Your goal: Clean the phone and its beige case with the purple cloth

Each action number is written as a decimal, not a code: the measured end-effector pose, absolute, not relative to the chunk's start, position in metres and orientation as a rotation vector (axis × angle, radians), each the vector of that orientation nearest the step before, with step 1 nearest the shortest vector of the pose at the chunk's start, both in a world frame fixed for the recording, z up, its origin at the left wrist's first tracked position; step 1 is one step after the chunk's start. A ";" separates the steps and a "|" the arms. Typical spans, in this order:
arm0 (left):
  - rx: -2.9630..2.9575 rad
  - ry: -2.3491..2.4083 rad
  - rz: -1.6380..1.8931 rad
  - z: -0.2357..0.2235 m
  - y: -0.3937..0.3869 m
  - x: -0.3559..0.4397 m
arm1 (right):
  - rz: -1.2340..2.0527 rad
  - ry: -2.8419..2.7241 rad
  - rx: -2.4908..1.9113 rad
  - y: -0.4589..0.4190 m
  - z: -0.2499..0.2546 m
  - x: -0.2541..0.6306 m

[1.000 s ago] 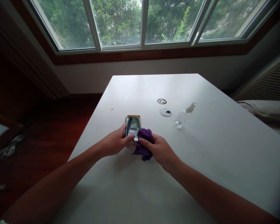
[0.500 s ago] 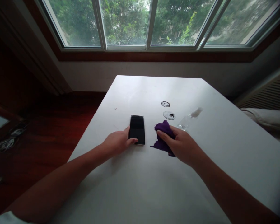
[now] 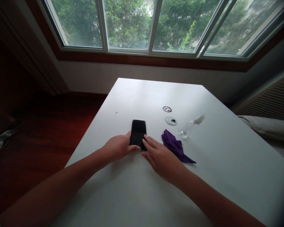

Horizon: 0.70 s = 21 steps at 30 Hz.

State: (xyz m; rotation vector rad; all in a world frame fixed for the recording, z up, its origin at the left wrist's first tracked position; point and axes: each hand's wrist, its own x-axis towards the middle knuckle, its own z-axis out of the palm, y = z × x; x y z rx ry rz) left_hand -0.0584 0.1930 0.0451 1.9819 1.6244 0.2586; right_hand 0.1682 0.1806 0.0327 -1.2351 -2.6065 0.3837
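A smartphone (image 3: 138,130) with a dark screen lies face up on the white table (image 3: 132,189). My left hand (image 3: 118,146) grips it by the left edge, thumb across the lower left corner. The outstretched fingers of my right hand (image 3: 159,157) touch the phone's lower right edge, with the thumb apart from them near the bottom corner. A crumpled purple cloth (image 3: 172,143) rests on the tabletop just beyond my right hand. Behind the cloth, a clear spray bottle (image 3: 188,129) lies on its side.
A round hole (image 3: 167,109) is cut in the tabletop, and a grey round cover (image 3: 170,121) sits in front of it. The window (image 3: 127,28) stands past the far table edge. Tangled cables (image 3: 2,142) lie on the floor at left.
My right hand has let go of the purple cloth, leaving it on the table, and has moved left to the phone. My left hand stays on the phone.
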 end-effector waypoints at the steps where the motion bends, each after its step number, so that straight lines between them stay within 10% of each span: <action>1: 1.984 1.636 0.257 0.044 0.194 -0.058 | 0.347 -2.627 -1.207 0.182 0.025 0.165; 21: 1.978 1.687 0.210 0.038 0.196 -0.054 | 0.757 -1.974 -1.737 0.285 0.029 0.150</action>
